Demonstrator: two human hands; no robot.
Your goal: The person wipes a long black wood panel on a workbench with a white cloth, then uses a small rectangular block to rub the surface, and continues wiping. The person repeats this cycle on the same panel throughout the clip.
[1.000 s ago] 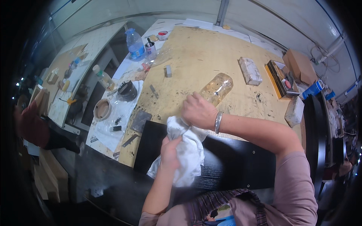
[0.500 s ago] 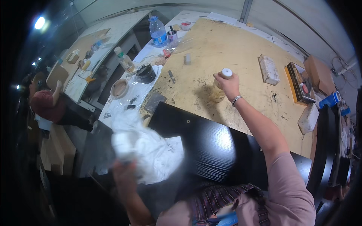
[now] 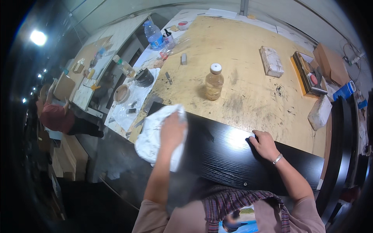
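Pressing left fingers (image 3: 178,122), of unclear grip, on one cloth (image 3: 149,136), center-left; parted right fingers (image 3: 262,134) on one board (image 3: 229,155), lower center.

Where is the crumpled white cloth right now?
In the head view, the white cloth is left of centre, over the left end of the black board, with the left hand on top of it.

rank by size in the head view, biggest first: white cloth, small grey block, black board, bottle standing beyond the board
1. black board
2. white cloth, partly covered by the hand
3. bottle
4. small grey block
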